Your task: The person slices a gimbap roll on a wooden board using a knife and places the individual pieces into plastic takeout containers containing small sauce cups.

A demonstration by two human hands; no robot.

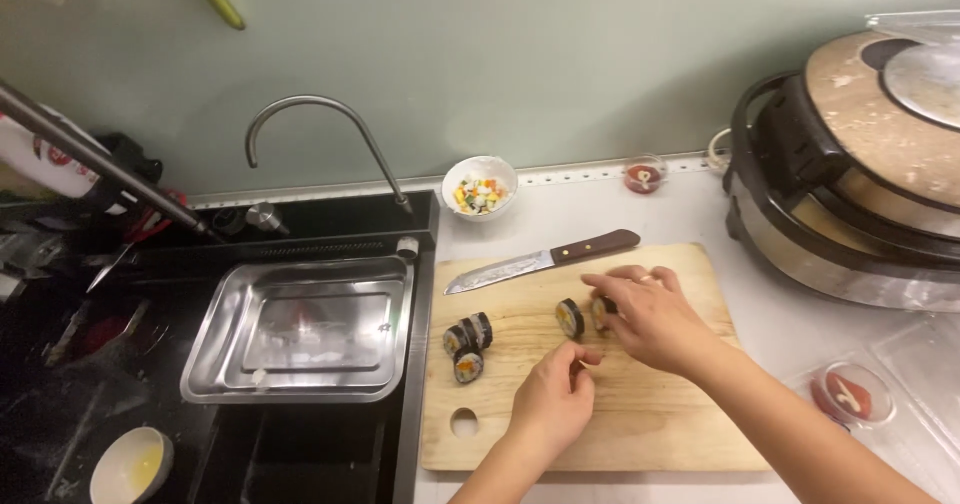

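My right hand point(650, 314) has a narrow grip on a rice roll piece point(603, 310) in the middle of the cutting board point(640, 414). My left hand point(553, 399) is curled just below it, its grip holding nothing I can see. Another piece point(570, 318) stands just beside, the knife point(540, 261) above.
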